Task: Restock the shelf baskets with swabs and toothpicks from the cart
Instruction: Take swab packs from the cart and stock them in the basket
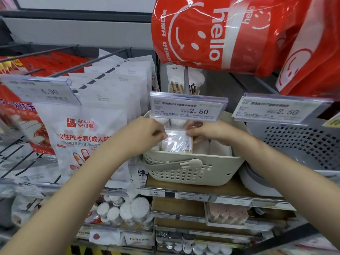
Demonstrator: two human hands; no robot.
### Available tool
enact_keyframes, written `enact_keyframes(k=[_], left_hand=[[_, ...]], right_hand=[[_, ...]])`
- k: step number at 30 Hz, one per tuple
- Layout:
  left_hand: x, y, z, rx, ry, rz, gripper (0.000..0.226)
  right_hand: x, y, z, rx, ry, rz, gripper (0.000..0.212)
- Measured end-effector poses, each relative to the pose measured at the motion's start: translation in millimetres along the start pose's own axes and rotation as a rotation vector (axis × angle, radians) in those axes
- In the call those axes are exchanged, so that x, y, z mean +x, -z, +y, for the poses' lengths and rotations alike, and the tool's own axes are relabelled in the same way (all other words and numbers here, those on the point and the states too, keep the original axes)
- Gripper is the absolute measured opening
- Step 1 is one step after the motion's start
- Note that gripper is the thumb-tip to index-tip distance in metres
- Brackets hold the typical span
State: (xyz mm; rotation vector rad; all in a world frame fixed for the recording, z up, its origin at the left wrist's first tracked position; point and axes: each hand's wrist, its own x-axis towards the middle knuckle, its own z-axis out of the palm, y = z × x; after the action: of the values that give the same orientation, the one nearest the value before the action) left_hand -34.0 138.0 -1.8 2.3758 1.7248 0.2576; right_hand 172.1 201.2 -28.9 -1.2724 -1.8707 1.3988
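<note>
Clear plastic is wrapping the swab packet, which is sitting upright in the cream basket on the shelf, wooden sticks showing along its right edge. The left hand is pinching the packet's upper left corner between curled fingers and thumb, while the right hand is gripping the upper right corner, its fingertips pressed together against the wrapper. Behind the fingers, white round tubs are standing in the basket; to the right of the right hand's fingers, other white packs are lying inside it. Just above both hands a price tag is reading "2.50" (the smaller print is too blurred to read), and a second tag farther right is also showing "2.50" over a grey perforated basket. Left of the left hand, a glove pack is reading "Ankaxin" and "DISPOSABLE PE GLOVES". Overhead, red bags are reading "hello".
</note>
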Motion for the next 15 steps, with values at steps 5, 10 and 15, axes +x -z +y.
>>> enact_keyframes(k=[5,10,15], left_hand=[[-41,-22,-4,-0.089,-0.089,0.22,0.039],[-54,-57,-14,-0.104,-0.099,0.369,0.041],[-53,-74,-11,-0.184,-0.079,0.463,0.036]], right_hand=[[11,-24,1,-0.122,-0.065,0.097,0.017],[11,-31,-1,-0.304,-0.136,0.107,0.032],[7,-39,-4,-0.605,-0.18,0.078,0.038]])
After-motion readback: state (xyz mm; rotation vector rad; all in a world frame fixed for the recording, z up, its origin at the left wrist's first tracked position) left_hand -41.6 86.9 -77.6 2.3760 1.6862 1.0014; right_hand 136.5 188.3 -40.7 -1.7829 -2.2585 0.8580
